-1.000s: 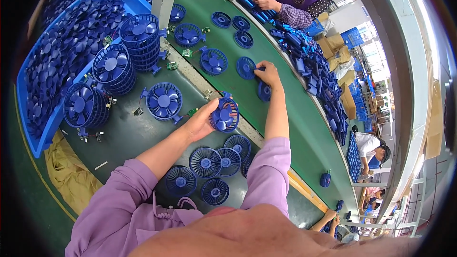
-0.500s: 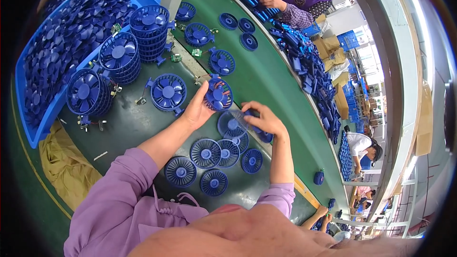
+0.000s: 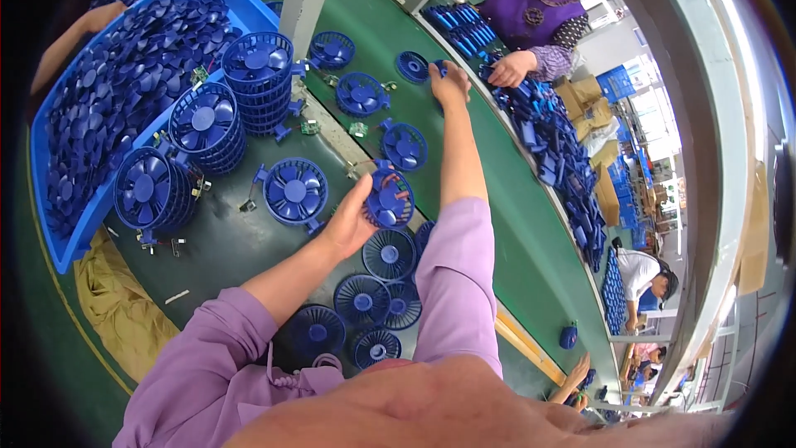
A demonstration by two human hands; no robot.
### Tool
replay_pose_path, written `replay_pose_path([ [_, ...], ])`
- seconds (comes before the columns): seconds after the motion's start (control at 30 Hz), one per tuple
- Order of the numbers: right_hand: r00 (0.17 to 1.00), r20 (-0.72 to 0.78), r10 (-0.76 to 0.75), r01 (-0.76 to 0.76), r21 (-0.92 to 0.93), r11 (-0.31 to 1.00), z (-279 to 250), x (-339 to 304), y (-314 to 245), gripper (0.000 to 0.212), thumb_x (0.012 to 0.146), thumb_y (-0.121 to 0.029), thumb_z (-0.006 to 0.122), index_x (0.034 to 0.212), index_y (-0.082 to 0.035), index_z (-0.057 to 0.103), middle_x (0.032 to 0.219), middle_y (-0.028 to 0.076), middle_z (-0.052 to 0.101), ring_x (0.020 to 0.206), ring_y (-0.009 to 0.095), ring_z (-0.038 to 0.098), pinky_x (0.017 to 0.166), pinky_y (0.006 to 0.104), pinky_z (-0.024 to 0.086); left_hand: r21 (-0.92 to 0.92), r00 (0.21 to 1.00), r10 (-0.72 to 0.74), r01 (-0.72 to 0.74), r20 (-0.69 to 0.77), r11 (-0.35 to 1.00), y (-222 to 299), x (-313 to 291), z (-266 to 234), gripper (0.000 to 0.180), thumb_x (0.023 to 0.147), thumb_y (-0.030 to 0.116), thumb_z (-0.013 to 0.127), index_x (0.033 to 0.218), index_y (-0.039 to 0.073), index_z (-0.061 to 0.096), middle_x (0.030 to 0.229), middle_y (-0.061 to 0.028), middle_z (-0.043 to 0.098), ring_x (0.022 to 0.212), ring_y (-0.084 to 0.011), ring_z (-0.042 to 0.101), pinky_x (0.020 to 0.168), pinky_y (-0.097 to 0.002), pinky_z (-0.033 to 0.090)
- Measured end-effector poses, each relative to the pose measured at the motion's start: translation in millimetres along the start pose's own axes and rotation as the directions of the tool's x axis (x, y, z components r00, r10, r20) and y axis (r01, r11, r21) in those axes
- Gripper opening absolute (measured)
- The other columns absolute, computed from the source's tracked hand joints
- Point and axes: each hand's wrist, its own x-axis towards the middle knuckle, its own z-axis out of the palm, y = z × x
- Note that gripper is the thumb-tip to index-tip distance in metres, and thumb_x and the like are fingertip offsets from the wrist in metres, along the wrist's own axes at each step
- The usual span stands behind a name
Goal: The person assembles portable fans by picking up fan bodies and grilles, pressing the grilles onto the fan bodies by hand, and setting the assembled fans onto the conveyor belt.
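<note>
On the far left, a co-worker's hand [image 3: 104,17] is by the back side of a big blue tray [image 3: 236,0], which is full of dark blue fan blades [image 3: 133,75]. Below the tray there is a crumpled tan cloth [image 3: 124,303]. Next come three stacks of blue fan cases [image 3: 257,75] on the dark bench, and the one at the back is the tallest. One lone fan case [image 3: 296,191] lies flat to the right of them, apart from the stacks. The left hand [image 3: 350,220] is closed around the edge of a blue fan with red bits inside [image 3: 390,197], and holds it up over the edge of the bench. Under that hand, some round blue covers [image 3: 362,303] lie close together, and a few overlap. More fans [image 3: 404,147] sit on the green belt [image 3: 506,216], and so does a round blue lid [image 3: 412,66]. Just right of that lid is the right hand [image 3: 452,85], with its fingers bent over something dark blue; most of it is hidden, so I cannot tell if the hand has hold of it. Farther right, a co-worker in purple [image 3: 551,12] has one hand at a long heap of blue parts [image 3: 551,153]
</note>
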Motion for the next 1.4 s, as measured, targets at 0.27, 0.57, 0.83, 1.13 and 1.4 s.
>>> replay_pose_path([
  [0.27, 0.999, -0.044, 0.001, -0.005, -0.086, 0.996, 21, -20, 25, 0.025, 0.084, -0.031, 0.063, 0.104, -0.017, 0.06, 0.121, 0.004, 0.057, 0.118, 0.028, 0.049, 0.09, 0.059, 0.039, 0.011, 1.0, 0.003, -0.003, 0.013, 1.0, 2, 2, -2, 0.049, 0.099, 0.043, 0.043, 0.135, 0.009, 0.043, 0.126, -0.0055, 0.054, 0.114, -0.0175, 0.055, 0.095, -0.0389, 0.047],
  [0.57, 0.952, 0.052, -0.301, 0.297, 0.07, 0.952, -60, -134, 147, 0.01, 0.079, -0.012, 0.065, 0.083, -0.005, 0.058, 0.091, 0.016, 0.061, 0.089, 0.035, 0.057, 0.077, 0.0471, 0.046, 0.051, 1.0, 0.001, -0.002, 0.025, 0.999, -2, 3, 0, 0.052, 0.099, 0.047, 0.04, 0.138, 0.013, 0.042, 0.13, -0.0051, 0.054, 0.119, -0.0203, 0.053, 0.1, -0.0407, 0.044],
  [0.83, 0.833, 0.463, -0.302, 0.076, 0.446, 0.892, -159, -273, 126, 0.01, 0.085, -0.01, 0.065, 0.09, -0.002, 0.06, 0.11, 0.012, 0.06, 0.094, 0.02, 0.059, 0.084, 0.0307, 0.046, 0.047, 1.0, 0.014, -0.015, 0.016, 0.999, 2, 3, -3, 0.05, 0.098, 0.045, 0.047, 0.136, 0.013, 0.044, 0.127, -0.0008, 0.053, 0.117, -0.0211, 0.054, 0.093, -0.0412, 0.048],
  [1.13, 0.994, 0.11, -0.009, -0.027, 0.321, 0.947, -172, -292, 156, 0.03, 0.087, -0.023, 0.066, 0.106, -0.001, 0.064, 0.103, 0.015, 0.067, 0.096, 0.027, 0.064, 0.086, 0.0342, 0.048, 0.199, 0.998, -0.016, 0.004, 0.058, 0.98, 4, 4, 4, 0.059, 0.099, 0.051, 0.037, 0.137, 0.008, 0.043, 0.131, -0.0073, 0.053, 0.121, -0.0208, 0.052, 0.104, -0.0392, 0.04],
  [1.4, 0.985, 0.14, -0.104, 0.075, 0.198, 0.977, -146, -313, 155, 0.043, 0.082, -0.034, 0.068, 0.115, -0.007, 0.063, 0.118, 0.016, 0.062, 0.11, 0.036, 0.056, 0.096, 0.0415, 0.044, 0.607, 0.984, -0.125, 0.022, 0.128, 0.794, 2, 25, 32, 0.054, 0.099, 0.045, 0.045, 0.137, 0.007, 0.043, 0.122, -0.0058, 0.056, 0.11, -0.0147, 0.056, 0.093, -0.0326, 0.047],
])
